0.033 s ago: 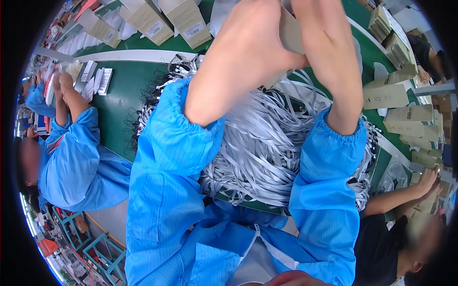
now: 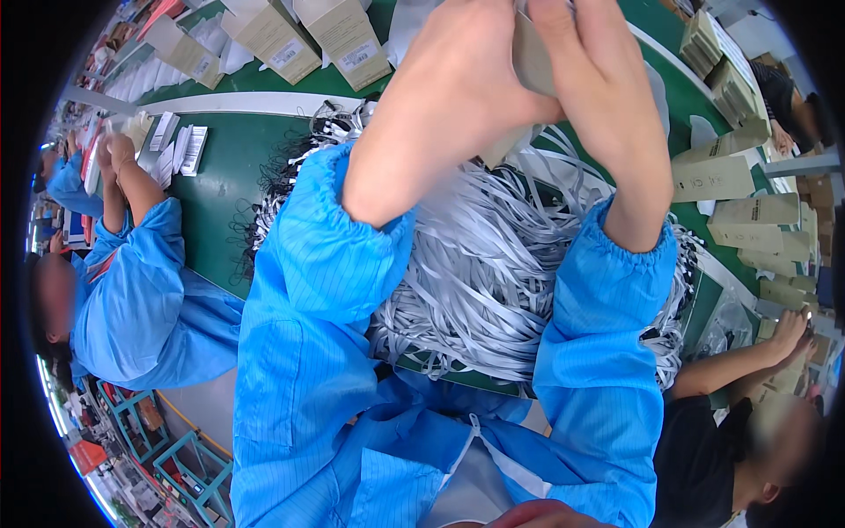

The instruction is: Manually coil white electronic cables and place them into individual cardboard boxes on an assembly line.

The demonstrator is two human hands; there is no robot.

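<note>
**Two hands, one small carton, raised over a strap pile**

Two hands logged at the top of the head view. Left hand (image 2: 466,79): closed on the near side of a small grey-tan carton (image 2: 531,55), fingers curled round it. Right hand (image 2: 598,62): fingers folded down over the same carton from the far side, pinching it. I hold the carton up close to the camera, clear of the bench, with most of it hidden behind my fingers.

Below my forearms: one heap of pale grey flat straps (image 2: 493,264), tangled, spreading across the green bench (image 2: 229,167) and spilling toward its near edge. Blue sleeves (image 2: 317,264) rest against the heap.

Further stock: tan boxes (image 2: 334,35) standing at the far edge; flat tan cartons (image 2: 748,211) laid out to the right. One co-worker in blue (image 2: 132,282) at my left, another person's arm (image 2: 748,356) at the lower right.

Risk entries, my judgement: the thin card could crease or crush under the two-sided pinch; a cuff could snag loose straps and drag them off the near edge; a dropped carton would sink into the tangle.
</note>
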